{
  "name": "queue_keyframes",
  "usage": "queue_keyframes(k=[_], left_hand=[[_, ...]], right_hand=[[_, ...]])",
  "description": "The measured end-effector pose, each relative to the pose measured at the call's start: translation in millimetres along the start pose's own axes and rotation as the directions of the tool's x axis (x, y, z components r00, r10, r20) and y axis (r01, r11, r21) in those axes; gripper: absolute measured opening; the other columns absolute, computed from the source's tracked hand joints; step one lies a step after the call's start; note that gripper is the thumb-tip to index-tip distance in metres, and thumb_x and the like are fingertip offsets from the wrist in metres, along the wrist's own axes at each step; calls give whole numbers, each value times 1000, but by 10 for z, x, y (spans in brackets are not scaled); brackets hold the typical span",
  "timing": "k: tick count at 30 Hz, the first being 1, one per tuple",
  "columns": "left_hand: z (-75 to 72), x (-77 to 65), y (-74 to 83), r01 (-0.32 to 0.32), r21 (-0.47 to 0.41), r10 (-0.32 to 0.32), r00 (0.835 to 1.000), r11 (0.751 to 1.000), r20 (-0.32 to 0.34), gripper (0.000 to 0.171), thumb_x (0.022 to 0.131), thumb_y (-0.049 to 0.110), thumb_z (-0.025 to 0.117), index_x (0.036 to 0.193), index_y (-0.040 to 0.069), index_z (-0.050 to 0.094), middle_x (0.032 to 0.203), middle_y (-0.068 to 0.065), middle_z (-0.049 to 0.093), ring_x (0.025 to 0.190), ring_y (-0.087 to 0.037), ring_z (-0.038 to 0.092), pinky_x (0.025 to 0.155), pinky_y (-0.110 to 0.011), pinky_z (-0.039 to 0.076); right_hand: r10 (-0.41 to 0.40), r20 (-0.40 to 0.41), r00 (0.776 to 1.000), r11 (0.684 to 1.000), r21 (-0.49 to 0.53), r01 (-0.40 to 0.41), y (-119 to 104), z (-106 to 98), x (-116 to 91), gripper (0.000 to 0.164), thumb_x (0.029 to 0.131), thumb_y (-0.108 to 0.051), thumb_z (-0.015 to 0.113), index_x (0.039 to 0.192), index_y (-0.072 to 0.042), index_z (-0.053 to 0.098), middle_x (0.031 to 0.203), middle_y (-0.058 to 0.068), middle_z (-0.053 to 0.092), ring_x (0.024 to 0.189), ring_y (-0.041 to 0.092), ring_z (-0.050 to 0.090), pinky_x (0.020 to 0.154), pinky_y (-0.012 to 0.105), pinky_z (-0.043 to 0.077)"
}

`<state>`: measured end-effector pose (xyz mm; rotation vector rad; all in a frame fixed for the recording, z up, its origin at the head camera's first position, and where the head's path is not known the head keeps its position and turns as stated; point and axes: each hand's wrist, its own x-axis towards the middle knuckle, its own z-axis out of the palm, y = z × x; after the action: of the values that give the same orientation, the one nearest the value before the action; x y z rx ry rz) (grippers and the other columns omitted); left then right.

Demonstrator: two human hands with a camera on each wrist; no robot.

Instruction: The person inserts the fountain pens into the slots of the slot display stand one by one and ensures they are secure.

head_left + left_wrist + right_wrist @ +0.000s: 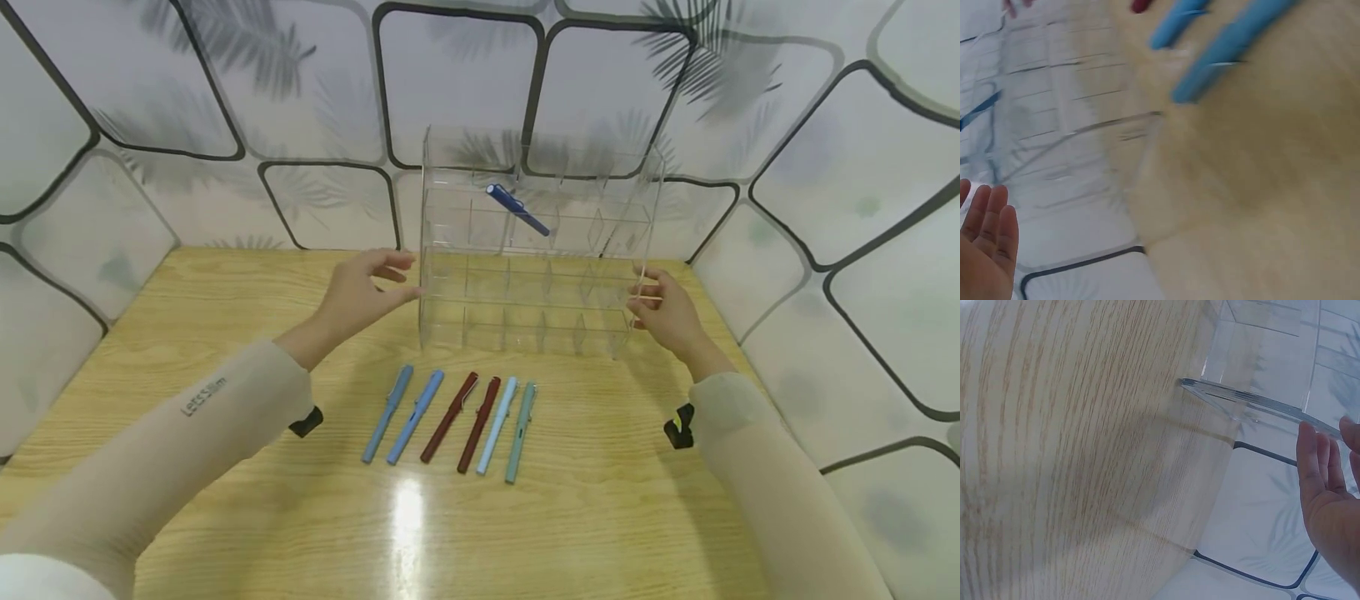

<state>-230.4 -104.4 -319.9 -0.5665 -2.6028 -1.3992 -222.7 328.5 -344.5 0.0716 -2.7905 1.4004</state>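
A clear acrylic display rack (525, 260) with several small compartments stands toward the back of the table. My left hand (363, 287) is beside its left side panel, thumb and fingers apart, fingertips close to the panel; the left wrist view shows this hand (988, 244) with its fingers extended and nothing in it. At the right side panel is my right hand (666, 312), fingertips right at the panel's edge. In the right wrist view those fingers (1311, 456) are fairly straight against the panel. A dark blue pen (519, 210) lies slanted in an upper row of the rack.
Several capped pens lie side by side in front of the rack: a grey-blue pen (387, 414), a blue pen (416, 417), two dark red pens, a light blue pen (497, 427) and a green pen (521, 433). Patterned cloth (457, 83) walls the wooden table (600, 500) behind and beside.
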Motion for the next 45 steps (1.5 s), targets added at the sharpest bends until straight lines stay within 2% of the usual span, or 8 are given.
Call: queue_keyframes(k=[4,8,14,19,24,31,39,45], left_hand=[[0,-231,-233,8,65,-13,997,998,71,48,82,28,78,121,6,63,117,-11,63,100,-27,62,75,-44,52],[20,-427,-398,50,110,-66,987,993,145,55,80,33,78,123,4,60,116,-14,63,99,-28,62,77,-45,53],[129,-631,-546,164,135,-193,950,977,245,57,81,29,78,126,0,58,113,-17,62,94,-28,61,73,-39,54],[256,-735,-600,207,145,-242,924,968,297,58,79,28,80,124,-2,57,107,-14,62,94,-28,61,76,-38,53],[345,-779,-606,219,186,-268,916,958,297,62,76,30,82,122,-4,58,100,-9,62,95,-27,59,82,-41,50],[397,-773,-570,229,212,-284,916,950,284,57,75,25,83,118,-6,59,92,-6,62,84,-21,57,77,-37,50],[366,-734,-613,204,170,-251,910,964,330,46,75,10,81,113,-8,62,85,-4,62,77,-17,57,68,-30,51],[286,-680,-625,209,143,-248,893,967,376,44,79,7,77,117,-8,60,90,-9,63,80,-20,60,67,-31,52]], right_hand=[[3,2,1000,1000,6,-3,-5,-2,5,60,97,-4,54,149,-3,23,133,28,44,106,30,54,71,28,56],[12,0,1000,1000,11,-12,-8,-4,6,60,97,-4,53,149,-3,23,133,27,44,108,31,53,72,28,56],[8,1,1000,1000,11,-8,-1,0,5,60,97,-4,53,149,-3,23,132,28,44,109,33,53,69,23,55],[-4,3,1000,1000,12,4,13,5,2,60,97,-4,53,149,-2,23,132,29,44,109,36,53,70,25,56],[-4,7,1000,1000,6,4,-5,5,-10,60,97,-5,53,149,-3,23,133,29,44,109,35,53,72,29,56],[-14,-2,1000,1000,-6,14,-25,-1,-24,59,97,-5,54,148,-2,25,131,28,46,106,30,55,72,28,56],[-20,-2,1000,1000,-9,20,-5,-7,-3,57,97,-3,54,147,-2,26,131,27,46,105,30,55,73,30,56],[-24,-7,1000,1000,-6,24,15,-2,-1,57,97,-3,54,147,-3,27,131,27,47,105,29,55,76,37,56]])
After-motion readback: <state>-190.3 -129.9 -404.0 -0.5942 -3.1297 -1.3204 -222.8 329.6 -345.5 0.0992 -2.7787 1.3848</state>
